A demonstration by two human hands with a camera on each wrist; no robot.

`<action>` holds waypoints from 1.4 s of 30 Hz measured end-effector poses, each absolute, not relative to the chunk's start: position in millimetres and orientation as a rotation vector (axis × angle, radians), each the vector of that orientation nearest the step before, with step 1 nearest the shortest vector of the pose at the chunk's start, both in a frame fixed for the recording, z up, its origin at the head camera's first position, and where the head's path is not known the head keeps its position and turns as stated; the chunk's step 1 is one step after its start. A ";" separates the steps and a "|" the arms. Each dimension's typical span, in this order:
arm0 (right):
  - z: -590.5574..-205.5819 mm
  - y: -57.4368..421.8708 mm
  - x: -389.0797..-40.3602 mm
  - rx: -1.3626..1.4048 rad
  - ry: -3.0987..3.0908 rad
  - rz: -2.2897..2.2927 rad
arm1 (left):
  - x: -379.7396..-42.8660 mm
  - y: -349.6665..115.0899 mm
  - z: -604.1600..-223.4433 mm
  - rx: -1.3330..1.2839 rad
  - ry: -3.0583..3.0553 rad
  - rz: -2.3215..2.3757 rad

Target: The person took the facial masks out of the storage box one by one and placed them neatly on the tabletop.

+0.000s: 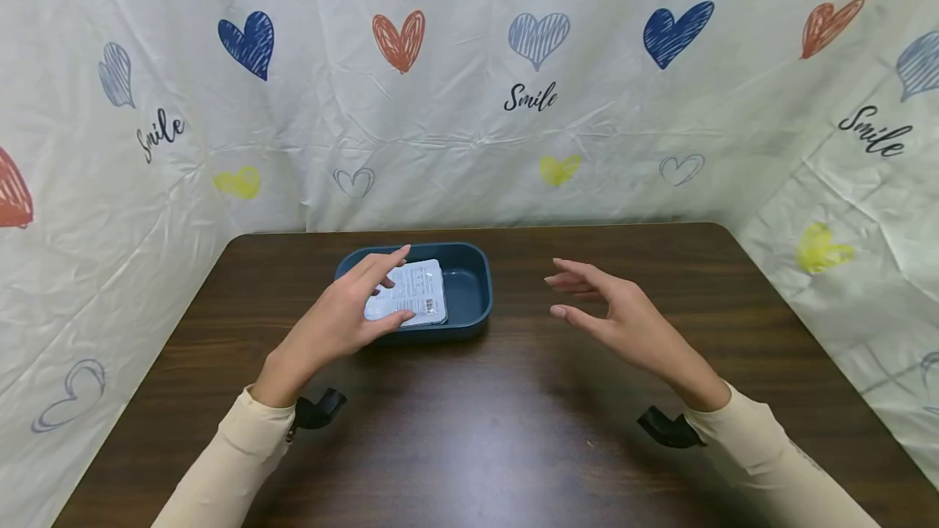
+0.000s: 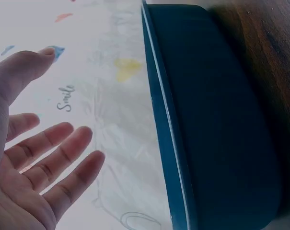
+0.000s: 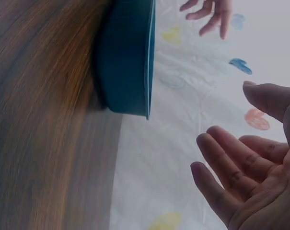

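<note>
A dark blue rectangular bin (image 1: 469,292) stands toward the back of the table, left of centre. Inside its left part lies a flat white packet (image 1: 418,288) with printed text and a barcode-like patch. My left hand (image 1: 337,312) is raised over the bin's left side, fingers spread and holding nothing; it hides part of the packet. In the left wrist view the bin's outer wall (image 2: 216,120) is beside the spread fingers. My right hand (image 1: 616,308) hovers to the right of the bin, thumb and fingers parted, nothing in it.
The dark brown wooden table (image 1: 469,414) ends at a straight back edge. Behind it and along both sides hangs a white cloth (image 1: 455,104) printed with hearts and "Smile". Black wrist mounts (image 1: 669,429) hang below both sleeves.
</note>
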State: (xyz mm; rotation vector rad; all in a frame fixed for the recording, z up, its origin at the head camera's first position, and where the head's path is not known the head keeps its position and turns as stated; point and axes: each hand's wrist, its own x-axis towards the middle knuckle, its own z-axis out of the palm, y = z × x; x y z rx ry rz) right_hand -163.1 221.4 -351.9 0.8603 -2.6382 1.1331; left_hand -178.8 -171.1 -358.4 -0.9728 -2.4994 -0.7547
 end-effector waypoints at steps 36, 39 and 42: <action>-349.0 205.7 -175.2 0.792 -2.575 1.527 | -184.1 -204.3 -367.3 -0.778 -2.536 -1.150; -348.7 203.5 -176.5 0.794 -2.589 1.535 | -183.8 -209.0 -368.6 -0.742 -2.556 -1.182; -348.0 200.6 -177.8 0.798 -2.597 1.548 | -183.9 -213.5 -369.6 -0.715 -2.569 -1.195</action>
